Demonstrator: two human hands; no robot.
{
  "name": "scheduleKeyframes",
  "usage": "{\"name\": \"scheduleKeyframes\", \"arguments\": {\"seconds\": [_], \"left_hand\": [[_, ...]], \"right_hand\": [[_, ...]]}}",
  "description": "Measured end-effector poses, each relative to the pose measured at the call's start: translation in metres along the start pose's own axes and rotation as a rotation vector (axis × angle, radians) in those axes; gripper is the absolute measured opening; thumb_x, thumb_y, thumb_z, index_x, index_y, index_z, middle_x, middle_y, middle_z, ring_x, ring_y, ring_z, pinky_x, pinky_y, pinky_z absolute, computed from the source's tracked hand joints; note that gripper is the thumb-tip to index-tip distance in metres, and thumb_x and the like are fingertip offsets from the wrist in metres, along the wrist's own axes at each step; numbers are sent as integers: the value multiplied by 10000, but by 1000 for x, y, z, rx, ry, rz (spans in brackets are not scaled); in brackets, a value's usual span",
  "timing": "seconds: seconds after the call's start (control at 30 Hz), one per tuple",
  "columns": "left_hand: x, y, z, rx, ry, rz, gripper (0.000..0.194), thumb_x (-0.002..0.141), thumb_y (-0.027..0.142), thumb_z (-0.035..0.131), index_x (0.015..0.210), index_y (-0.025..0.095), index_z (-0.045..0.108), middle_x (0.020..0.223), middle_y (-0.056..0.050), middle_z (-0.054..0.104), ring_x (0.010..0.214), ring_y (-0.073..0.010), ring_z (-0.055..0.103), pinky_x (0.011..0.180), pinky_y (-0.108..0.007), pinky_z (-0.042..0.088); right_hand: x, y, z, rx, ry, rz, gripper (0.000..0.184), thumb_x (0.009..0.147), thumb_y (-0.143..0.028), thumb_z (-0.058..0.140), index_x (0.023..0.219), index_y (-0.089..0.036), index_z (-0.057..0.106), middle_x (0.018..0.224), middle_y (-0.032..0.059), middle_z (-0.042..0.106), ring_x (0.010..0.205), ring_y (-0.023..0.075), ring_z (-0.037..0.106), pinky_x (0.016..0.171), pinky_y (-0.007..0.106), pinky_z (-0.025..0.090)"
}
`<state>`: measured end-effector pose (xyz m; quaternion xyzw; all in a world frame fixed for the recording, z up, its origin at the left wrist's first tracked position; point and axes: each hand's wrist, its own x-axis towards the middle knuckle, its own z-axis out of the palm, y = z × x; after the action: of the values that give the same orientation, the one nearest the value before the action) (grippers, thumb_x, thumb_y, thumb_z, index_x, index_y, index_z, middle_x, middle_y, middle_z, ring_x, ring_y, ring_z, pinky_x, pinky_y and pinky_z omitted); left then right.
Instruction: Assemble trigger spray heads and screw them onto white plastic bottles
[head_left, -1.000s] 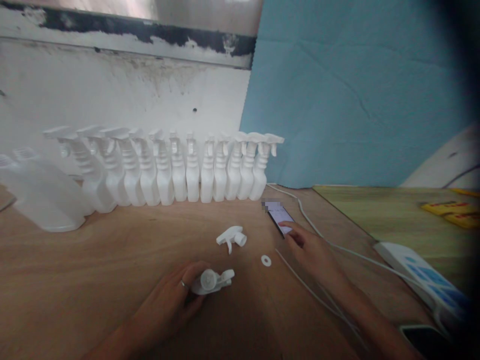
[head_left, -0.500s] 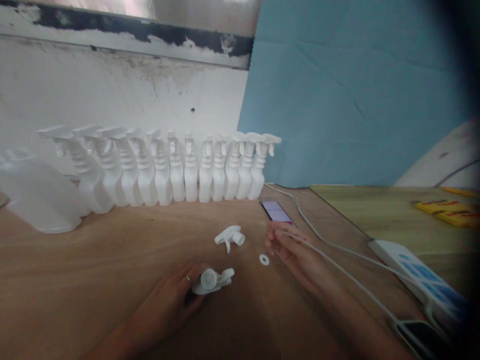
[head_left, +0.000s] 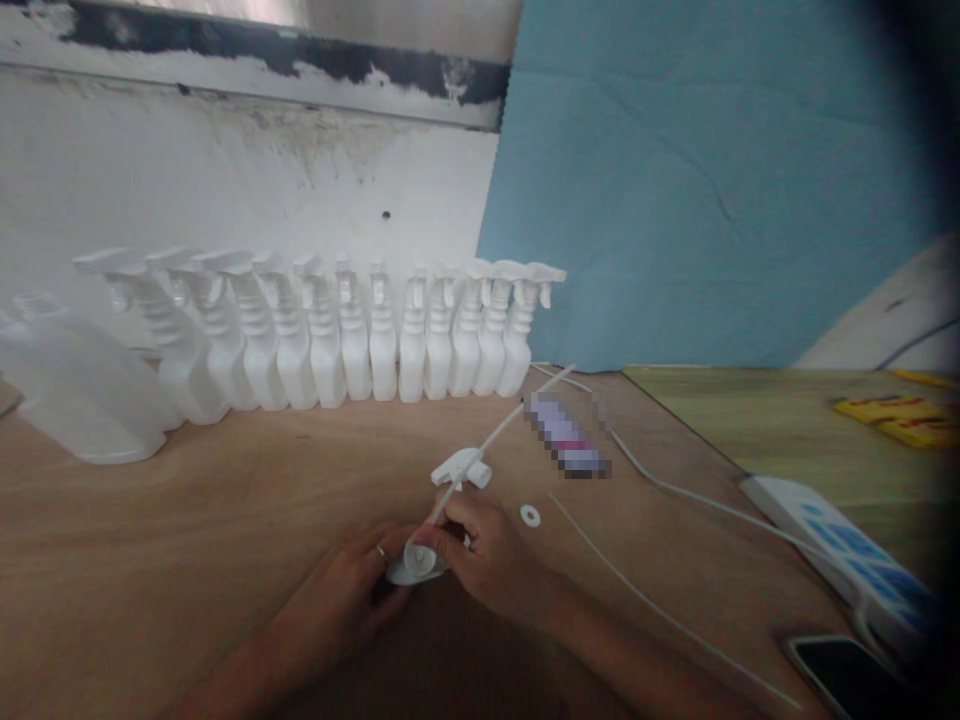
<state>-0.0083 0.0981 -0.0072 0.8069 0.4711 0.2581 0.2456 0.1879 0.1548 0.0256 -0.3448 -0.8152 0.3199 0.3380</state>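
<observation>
My left hand, with a ring on one finger, is closed on a white spray trigger head that rests on the wooden table. My right hand pinches a thin white dip tube whose lower end meets the round opening of that head; the tube slants up and to the right. A second trigger head lies just beyond my hands. A small white washer ring lies to the right of my right hand.
A row of several white spray bottles lines the wall, with capless bottles at the left. A phone, white cables, another loose tube, a power strip and a dark phone lie at the right.
My right hand left the phone, picked up a thin white tube and brought it left to the trigger head in my left hand. My left hand stayed put.
</observation>
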Motion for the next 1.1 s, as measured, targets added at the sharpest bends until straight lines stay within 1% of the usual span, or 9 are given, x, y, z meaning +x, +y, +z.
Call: {"name": "scheduleKeyframes", "arguments": {"seconds": [0.17,0.33,0.5,0.67,0.77,0.87,0.9,1.0,1.1], "left_hand": [[0,1,-1,-5,-10,1,416,883,186,556,1287,280,521,1243,-38,626,1137,-191,593,994,-326,478],[3,3,0,-10,-11,0,344,880,181,558,1214,262,569,1193,-41,652,1096,-190,614,974,-317,490],[1,3,3,-2,21,-17,280,876,181,559,1147,240,595,1187,-59,650,1101,-197,613,973,-330,492],[0,6,1,-24,4,-55,304,864,168,557,1153,249,599,1189,-41,655,1111,-191,611,977,-319,489],[0,4,0,-92,23,-93,277,874,199,565,1140,256,617,1121,-22,689,1024,-178,648,919,-288,518],[-1,-4,2,-179,102,-161,277,880,311,596,1147,240,620,1049,-30,720,923,-194,682,838,-296,557],[-2,-7,4,-208,137,-189,289,879,348,604,1142,231,622,1041,-39,725,918,-204,688,835,-310,565],[-4,-13,8,-244,201,-232,304,882,385,601,1144,230,614,1071,-56,724,976,-228,689,881,-363,567],[-10,-18,3,-121,233,-127,403,856,361,637,1238,274,546,1205,-50,673,1100,-234,645,968,-395,532]], "right_hand": [[-3,3,4,-33,-16,-80,220,908,-312,605,723,-195,581,675,-11,591,641,140,540,618,264,413],[-5,0,4,-198,-73,-206,196,933,-247,542,744,-201,561,726,24,604,707,170,546,684,306,419],[-3,-4,6,-273,-136,-246,154,887,-174,568,740,-207,534,745,29,609,725,182,537,698,316,409],[-1,-1,4,-156,-96,-205,219,887,-230,613,681,-198,545,681,-5,574,694,162,523,722,310,411],[-6,7,4,51,-75,-142,117,851,-298,687,897,-202,639,822,4,608,765,160,555,756,295,441],[-10,15,5,182,-49,-69,646,663,-323,852,1228,-227,553,1123,60,587,991,213,562,870,334,454],[-11,16,6,183,-41,-37,659,620,-315,877,1197,-223,574,1131,61,584,1020,228,552,893,351,446],[-11,17,9,170,-33,56,255,673,-267,838,826,-189,648,881,12,613,862,199,570,812,331,456],[-13,15,7,201,-18,113,156,751,-216,753,792,-187,605,791,-3,624,737,166,584,693,287,468]]}}
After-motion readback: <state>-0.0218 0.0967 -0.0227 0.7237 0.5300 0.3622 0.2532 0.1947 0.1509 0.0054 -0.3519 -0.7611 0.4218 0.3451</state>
